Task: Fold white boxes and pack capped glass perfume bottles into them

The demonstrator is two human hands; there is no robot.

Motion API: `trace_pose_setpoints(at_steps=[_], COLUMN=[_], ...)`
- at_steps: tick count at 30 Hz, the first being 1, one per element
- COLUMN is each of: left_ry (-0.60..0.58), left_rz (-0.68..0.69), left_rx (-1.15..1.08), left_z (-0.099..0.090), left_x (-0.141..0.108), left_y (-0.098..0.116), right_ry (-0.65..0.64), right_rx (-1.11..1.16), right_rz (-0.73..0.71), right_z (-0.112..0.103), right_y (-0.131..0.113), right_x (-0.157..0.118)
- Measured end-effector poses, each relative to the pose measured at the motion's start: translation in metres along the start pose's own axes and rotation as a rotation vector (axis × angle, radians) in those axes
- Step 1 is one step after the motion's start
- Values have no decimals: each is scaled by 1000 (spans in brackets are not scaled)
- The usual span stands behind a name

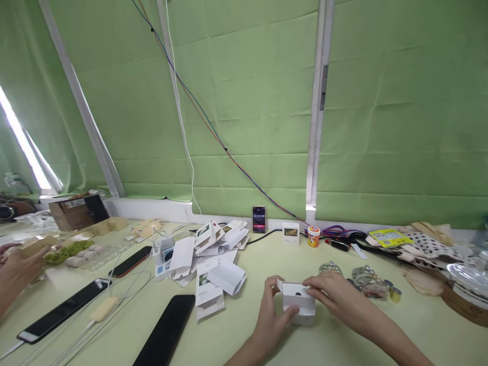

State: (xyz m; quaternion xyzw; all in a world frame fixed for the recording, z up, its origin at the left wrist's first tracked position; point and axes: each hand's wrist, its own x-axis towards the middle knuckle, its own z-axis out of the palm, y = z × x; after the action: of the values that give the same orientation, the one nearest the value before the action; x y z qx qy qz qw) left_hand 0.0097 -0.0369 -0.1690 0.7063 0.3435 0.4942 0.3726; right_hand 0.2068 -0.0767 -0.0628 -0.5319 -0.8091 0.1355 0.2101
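Note:
A small white cardboard box (299, 307) stands on the table before me with its top open and a small dark spot visible at the upper edge. My left hand (275, 310) grips it from the left, thumb across the front and fingers behind. At the upper right corner, the fingers of my right hand (331, 292) pinch the box's edge. What is inside the box cannot be made out. Just beyond my right hand lie clear plastic-wrapped items (366, 279) and a small gold-coloured cylinder (395, 294).
Flattened white cartons (213, 259) are heaped left of centre. A black phone (165, 330) lies nearer me, with other phones and white cables further left. A printed box (291, 234) and an orange-labelled tub (313, 237) stand at the back. A co-worker's hands (23, 264) hold a tan box.

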Motion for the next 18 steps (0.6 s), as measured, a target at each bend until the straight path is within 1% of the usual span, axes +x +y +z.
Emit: trace_pose_setpoints(at_steps=[2,3,6,10,12,13,15,17,18], left_ry=[-25,-46,-89,-87,-92,-95,-99,-101,-100], left_rz=[104,132,131,127,129,130,132,132,131], left_rx=[66,98,157,185,196,199,197,193,191], left_z=[-1,-2,-4,-5,-5,-5,-6,-6,-5], left_x=[-1,-1,-1,0,1,1,0,0,0], left_y=[-2,-3,-3,0,1,1,1,1,2], right_ry=[1,-1,-9,-19,10,35,68,47,24], right_rx=[-5,-6,1,24,18,0,-84,-173,-183], right_rz=[-4,-4,-3,-29,-32,-16,69,186,225], right_z=[0,0,0,-3,-3,-3,-2,-1,-1], right_y=[0,0,1,3,6,8,12,15,15], right_x=[-1,-1,-1,-1,1,1,2,2,2])
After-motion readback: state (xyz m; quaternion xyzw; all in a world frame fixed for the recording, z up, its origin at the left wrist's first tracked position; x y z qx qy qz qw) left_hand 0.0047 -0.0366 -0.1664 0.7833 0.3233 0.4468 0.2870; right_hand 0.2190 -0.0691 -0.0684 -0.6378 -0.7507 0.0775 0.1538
